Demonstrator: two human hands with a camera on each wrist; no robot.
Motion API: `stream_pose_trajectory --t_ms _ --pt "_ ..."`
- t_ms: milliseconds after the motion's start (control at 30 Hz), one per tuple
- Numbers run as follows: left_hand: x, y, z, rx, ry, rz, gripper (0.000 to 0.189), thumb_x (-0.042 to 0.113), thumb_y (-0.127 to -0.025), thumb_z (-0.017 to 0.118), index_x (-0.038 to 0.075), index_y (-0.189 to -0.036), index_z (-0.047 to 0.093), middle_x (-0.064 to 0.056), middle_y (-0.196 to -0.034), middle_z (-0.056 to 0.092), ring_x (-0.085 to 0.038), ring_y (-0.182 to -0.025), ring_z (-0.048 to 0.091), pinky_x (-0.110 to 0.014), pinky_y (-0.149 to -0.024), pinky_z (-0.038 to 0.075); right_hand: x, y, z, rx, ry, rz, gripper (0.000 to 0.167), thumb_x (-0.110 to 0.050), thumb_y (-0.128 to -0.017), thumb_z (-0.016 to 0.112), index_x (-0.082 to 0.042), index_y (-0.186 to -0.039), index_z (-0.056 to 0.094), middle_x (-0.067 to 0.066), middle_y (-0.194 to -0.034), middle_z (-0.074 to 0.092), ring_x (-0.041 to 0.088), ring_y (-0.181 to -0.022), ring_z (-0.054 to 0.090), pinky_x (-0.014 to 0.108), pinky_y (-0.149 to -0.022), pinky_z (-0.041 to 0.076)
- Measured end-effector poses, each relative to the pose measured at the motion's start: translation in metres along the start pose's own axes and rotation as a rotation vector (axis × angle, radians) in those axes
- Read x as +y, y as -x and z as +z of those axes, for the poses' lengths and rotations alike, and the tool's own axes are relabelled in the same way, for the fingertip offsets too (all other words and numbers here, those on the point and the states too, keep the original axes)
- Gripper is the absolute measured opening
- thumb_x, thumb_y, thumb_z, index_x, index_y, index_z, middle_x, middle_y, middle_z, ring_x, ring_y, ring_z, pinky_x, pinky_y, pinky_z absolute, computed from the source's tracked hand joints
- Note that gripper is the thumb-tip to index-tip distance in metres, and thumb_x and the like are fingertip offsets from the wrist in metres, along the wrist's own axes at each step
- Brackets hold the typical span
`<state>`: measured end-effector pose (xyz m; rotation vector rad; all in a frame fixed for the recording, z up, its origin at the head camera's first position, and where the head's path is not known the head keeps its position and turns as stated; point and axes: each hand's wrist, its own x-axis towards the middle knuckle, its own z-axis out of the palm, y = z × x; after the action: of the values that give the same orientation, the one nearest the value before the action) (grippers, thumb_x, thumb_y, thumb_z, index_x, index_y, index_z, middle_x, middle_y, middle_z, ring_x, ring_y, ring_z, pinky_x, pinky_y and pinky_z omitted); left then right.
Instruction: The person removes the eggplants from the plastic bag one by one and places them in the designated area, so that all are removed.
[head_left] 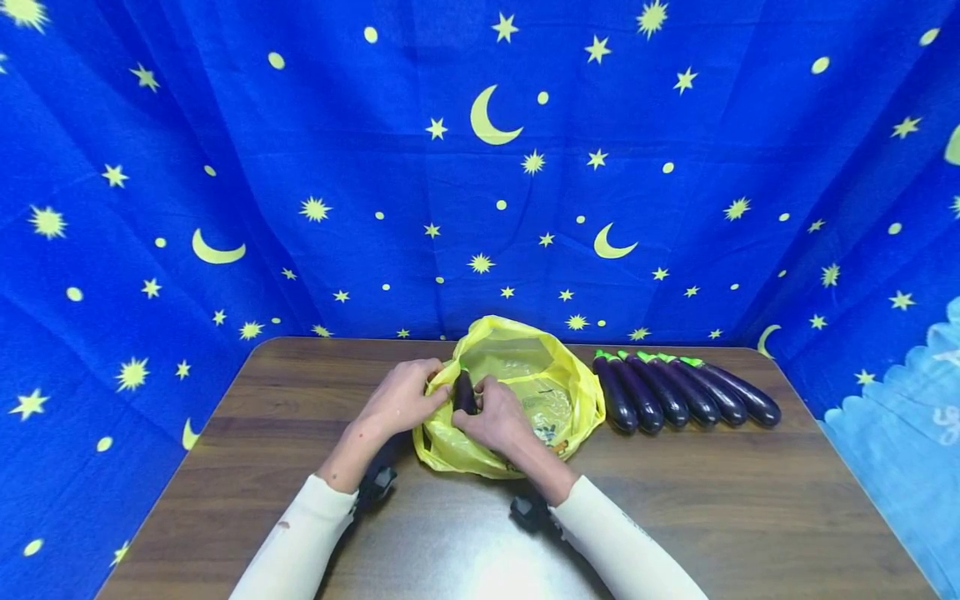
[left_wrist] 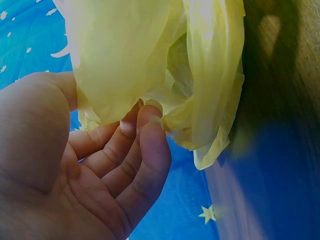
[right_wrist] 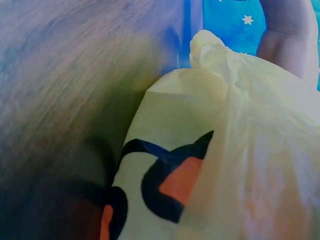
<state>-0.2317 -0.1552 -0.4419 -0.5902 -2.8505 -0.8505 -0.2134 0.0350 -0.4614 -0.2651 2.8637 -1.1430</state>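
Note:
A yellow plastic bag [head_left: 588, 387] stands on the table with its mouth wide and facing up. At its left rim, my left hand [head_left: 405, 398] pinches the plastic; the left wrist view shows the thumb behind the film and the curled fingers [left_wrist: 150, 145] at the edge. My right hand [head_left: 498, 417] reaches into the mouth and grips a dark purple eggplant [head_left: 465, 393], green stem end pointing away, near the bag's left side. In the right wrist view the bag's printed wall [right_wrist: 170, 115] fills much of the picture and hides the held eggplant.
Several glossy eggplants [head_left: 678, 392] lie side by side in a row just right of the bag, green stems toward the back. The wooden table [head_left: 300, 417] ends at a blue curtain [head_left: 420, 183] with stars and moons, which also hangs along both sides.

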Motion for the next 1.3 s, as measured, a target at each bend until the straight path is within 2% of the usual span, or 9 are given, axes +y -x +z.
stream_pose_trajectory --t_ms 367,700,1100,1300 --pt "0.000 -0.002 0.000 0.009 -0.009 0.004 0.009 0.018 -0.093 0.074 0.012 -0.100 0.072 0.001 -0.086 0.067 -0.015 -0.076 0.058 -0.036 -0.069 0.048 0.004 0.001 -0.005 0.046 0.037 -0.001 0.045 -0.027 -0.083 0.076 0.001 -0.116 0.065 0.016 -0.102 0.064 0.031 -0.092 0.063 0.047 -0.084 0.054" --pt "0.002 -0.001 -0.002 0.009 -0.002 0.007 0.012 0.017 -0.093 0.074 0.010 -0.103 0.073 -0.001 -0.090 0.069 -0.016 -0.078 0.059 -0.037 -0.071 0.050 0.005 0.001 -0.005 0.043 0.047 0.002 0.046 -0.024 -0.079 0.080 -0.001 -0.115 0.064 0.014 -0.097 0.068 0.028 -0.087 0.065 0.045 -0.079 0.056" --pt "0.000 0.000 -0.002 0.010 -0.004 0.003 0.013 0.018 -0.094 0.074 0.009 -0.104 0.073 -0.001 -0.091 0.069 -0.016 -0.077 0.060 -0.037 -0.070 0.050 0.004 0.006 -0.017 0.018 0.026 0.012 0.051 -0.027 -0.080 0.081 -0.002 -0.121 0.064 0.013 -0.105 0.070 0.026 -0.090 0.066 0.044 -0.081 0.056" --pt "0.001 0.001 -0.003 0.010 0.001 -0.004 0.013 0.018 -0.094 0.073 0.010 -0.105 0.073 -0.002 -0.092 0.070 -0.016 -0.080 0.061 -0.038 -0.072 0.051 0.004 0.011 -0.022 0.023 0.053 0.002 0.053 -0.028 -0.079 0.081 -0.004 -0.123 0.065 0.010 -0.102 0.069 0.025 -0.088 0.064 0.043 -0.078 0.055"
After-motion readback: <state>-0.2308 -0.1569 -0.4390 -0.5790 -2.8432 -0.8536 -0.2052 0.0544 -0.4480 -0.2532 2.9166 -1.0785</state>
